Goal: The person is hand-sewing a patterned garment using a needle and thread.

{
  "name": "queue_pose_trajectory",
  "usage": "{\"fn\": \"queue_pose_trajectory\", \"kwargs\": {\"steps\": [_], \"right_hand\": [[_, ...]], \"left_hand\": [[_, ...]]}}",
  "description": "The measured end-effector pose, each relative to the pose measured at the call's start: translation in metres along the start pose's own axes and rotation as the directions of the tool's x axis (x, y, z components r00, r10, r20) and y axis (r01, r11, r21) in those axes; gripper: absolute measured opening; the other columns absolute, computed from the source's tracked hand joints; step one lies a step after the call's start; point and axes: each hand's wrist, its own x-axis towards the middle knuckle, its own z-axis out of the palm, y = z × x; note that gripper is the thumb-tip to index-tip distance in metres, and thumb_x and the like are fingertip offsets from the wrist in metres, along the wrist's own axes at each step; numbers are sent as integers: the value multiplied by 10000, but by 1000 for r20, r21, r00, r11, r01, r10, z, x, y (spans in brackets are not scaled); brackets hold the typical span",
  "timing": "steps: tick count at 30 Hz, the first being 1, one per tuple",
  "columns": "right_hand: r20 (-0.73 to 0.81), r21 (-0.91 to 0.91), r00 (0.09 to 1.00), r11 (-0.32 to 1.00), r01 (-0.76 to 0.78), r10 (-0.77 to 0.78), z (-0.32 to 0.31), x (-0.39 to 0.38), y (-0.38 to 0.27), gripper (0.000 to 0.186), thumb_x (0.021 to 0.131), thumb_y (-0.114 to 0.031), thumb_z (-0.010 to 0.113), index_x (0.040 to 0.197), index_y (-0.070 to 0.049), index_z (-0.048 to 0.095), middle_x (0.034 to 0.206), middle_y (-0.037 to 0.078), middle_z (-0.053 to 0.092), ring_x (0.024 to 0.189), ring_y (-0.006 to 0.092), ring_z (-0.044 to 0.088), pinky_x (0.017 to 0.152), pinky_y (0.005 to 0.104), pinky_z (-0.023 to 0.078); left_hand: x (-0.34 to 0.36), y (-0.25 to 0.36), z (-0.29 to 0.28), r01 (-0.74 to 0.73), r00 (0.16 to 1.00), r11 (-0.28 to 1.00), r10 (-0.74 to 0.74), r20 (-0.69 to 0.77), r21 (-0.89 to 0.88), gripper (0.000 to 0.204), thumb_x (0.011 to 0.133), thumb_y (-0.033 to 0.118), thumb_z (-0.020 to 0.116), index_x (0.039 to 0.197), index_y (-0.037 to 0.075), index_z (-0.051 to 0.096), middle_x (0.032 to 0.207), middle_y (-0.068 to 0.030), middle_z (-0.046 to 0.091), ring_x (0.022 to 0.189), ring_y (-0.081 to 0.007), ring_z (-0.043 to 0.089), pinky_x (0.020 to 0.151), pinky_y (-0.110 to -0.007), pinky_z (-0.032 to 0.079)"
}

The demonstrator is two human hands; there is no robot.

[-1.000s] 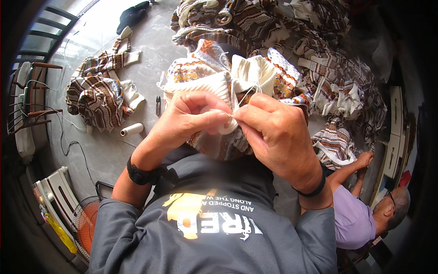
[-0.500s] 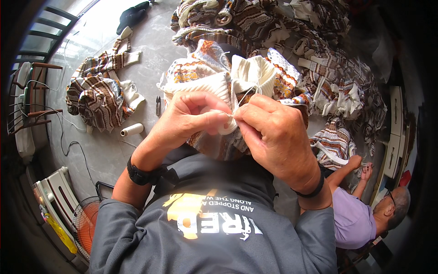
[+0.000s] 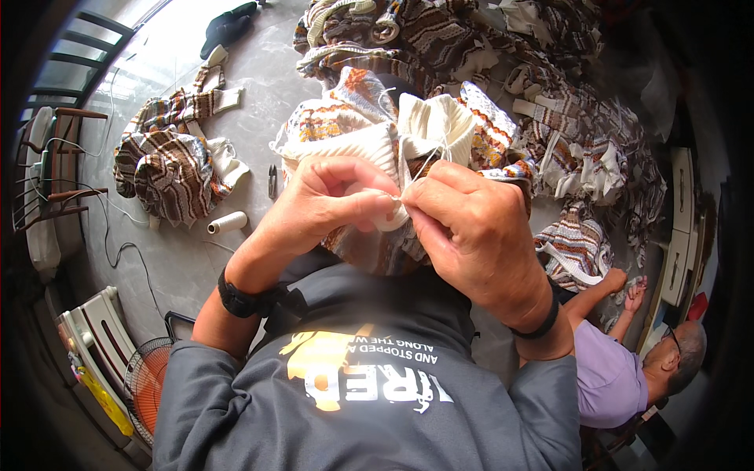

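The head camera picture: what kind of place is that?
Probably a small workroom for knitted clothes, though I can't be sure. Lying on the floor are heaps of striped knitwear, a white spool and what look like small snips.

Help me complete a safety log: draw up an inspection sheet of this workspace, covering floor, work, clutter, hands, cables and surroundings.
Surface: grey floor with pale veining.
Job's things: patterned knit garment with cream ribbing, in front of the person; pale thread beside it.
Clutter: large striped knitwear pile, ahead and right; smaller heap, left; white spool and small dark tool on the floor.
Hands: left hand pinches a cream knit strip; right hand pinches at its edge.
Cables: dark cable curving over the floor, left.
Surroundings: fan, lower left; co-worker in a lilac top, right.
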Motion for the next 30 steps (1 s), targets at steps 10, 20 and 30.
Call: {"fn": "queue_pose_trajectory", "kwargs": {"steps": [10,20,30], "right_hand": [[40,63,999,998,3,-6,-4,3,4,102,759,45,683,830,-17,644,762,122,620,655,313,634,565,362,491],[65,97,998,995,-20,13,-4,7,7,79,756,50,660,811,-1,637,757,142,628,682,330,640,587,366,490],[98,166,995,986,-17,1,-1,12,17,57,753,26,658,808,12,649,743,153,635,667,316,648,591,349,491]], "left_hand": [[0,2,0,0,1000,1000,-1,25,26,116,854,105,722,952,43,717,837,4,704,734,-36,626,628,-186,495],[1,1,-2,6,1000,1000,-6,11,11,127,854,92,724,968,36,724,826,3,701,694,-39,612,619,-191,497],[2,-1,-5,45,999,999,-45,13,2,128,878,111,712,976,30,713,813,-17,698,658,-56,603,600,-201,494]]}}
